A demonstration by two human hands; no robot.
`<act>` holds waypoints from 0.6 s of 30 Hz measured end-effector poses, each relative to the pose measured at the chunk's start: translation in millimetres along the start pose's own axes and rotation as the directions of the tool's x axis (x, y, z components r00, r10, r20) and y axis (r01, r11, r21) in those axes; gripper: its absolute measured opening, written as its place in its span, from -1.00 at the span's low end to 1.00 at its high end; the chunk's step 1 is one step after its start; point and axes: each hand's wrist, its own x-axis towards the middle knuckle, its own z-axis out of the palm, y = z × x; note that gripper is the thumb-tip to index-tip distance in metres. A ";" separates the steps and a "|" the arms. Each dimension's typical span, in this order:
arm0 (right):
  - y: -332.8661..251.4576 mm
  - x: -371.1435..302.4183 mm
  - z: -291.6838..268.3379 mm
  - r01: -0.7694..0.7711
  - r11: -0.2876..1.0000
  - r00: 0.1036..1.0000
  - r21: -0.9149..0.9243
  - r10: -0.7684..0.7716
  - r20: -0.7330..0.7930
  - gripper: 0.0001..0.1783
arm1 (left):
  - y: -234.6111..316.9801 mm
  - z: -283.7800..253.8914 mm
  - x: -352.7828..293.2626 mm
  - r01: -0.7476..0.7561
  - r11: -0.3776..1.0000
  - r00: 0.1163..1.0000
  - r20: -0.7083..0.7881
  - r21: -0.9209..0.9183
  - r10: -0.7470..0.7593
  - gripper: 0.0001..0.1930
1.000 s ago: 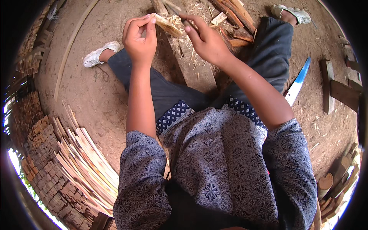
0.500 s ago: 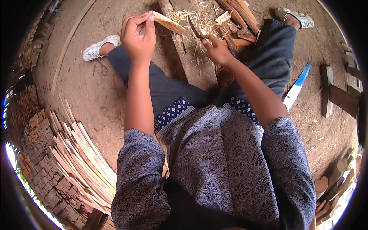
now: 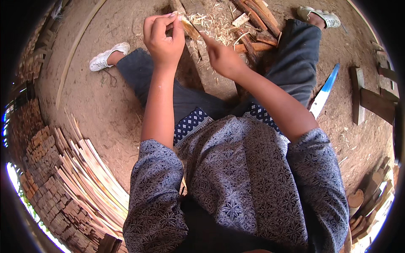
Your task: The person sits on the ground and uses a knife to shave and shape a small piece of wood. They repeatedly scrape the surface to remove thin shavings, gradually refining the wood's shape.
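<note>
Up at the top centre, my left hand (image 3: 163, 39) pinches one end of a short, pale brown piece of wood (image 3: 190, 30) between thumb and fingers. The wood slants down to the right, toward my right hand (image 3: 224, 60). That hand is closed around a knife, its handle hidden in the fist. Little of the dark blade shows now; it lies at the wood's lower right end. Beneath both hands a wooden plank (image 3: 220, 84) runs between my legs, with pale shavings (image 3: 211, 24) scattered over and beyond it.
Reddish-brown wood pieces (image 3: 253, 45) lie beyond my right hand. A blue-and-white blade-like strip (image 3: 324, 96) rests beside my right leg. Long pale wood strips (image 3: 95, 170) and stacked wood blocks (image 3: 52, 196) fill the lower left. Wooden posts (image 3: 357, 95) stand at the right.
My left hand has shifted slightly right with the wood. My right hand has moved left and a little down, bringing the knife from beside the wood against its end.
</note>
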 end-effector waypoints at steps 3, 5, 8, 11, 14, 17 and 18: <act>15.2 8.0 0.0 -0.075 0.997 0.996 0.005 0.075 0.049 -0.47 | 1.8 1.3 3.9 -0.001 1.000 1.000 0.015 0.014 0.001 -0.88; 4.0 13.4 -8.4 -0.052 0.999 0.998 0.010 0.051 0.031 -0.50 | 3.7 -4.1 -1.2 0.006 0.999 0.999 0.031 0.035 -0.007 -0.89; -30.6 8.8 -28.3 0.002 0.984 0.994 0.176 0.016 -0.105 -0.50 | -1.6 -5.2 -8.1 0.010 1.000 1.000 -0.021 0.027 -0.009 -0.89; -63.7 11.0 -50.6 0.103 0.937 0.973 0.335 -0.025 -0.227 -0.50 | -3.4 -5.4 -7.9 -0.018 0.998 1.000 -0.015 0.059 0.019 -0.89; -27.9 -0.1 -13.8 0.102 0.983 0.958 0.153 -0.055 -0.283 -0.52 | 2.1 -2.9 -5.4 -0.001 1.000 1.000 -0.014 0.020 0.001 -0.89; 17.1 7.4 -2.6 -0.028 0.997 0.995 -0.069 0.034 0.095 -0.46 | -2.8 -2.0 -6.1 -0.008 1.000 0.999 -0.051 0.007 0.008 -0.86; 17.0 12.5 -5.6 -0.040 0.995 0.989 -0.092 0.053 0.139 -0.44 | -7.0 -2.9 -6.1 -0.018 1.000 0.997 -0.069 0.014 0.019 -0.84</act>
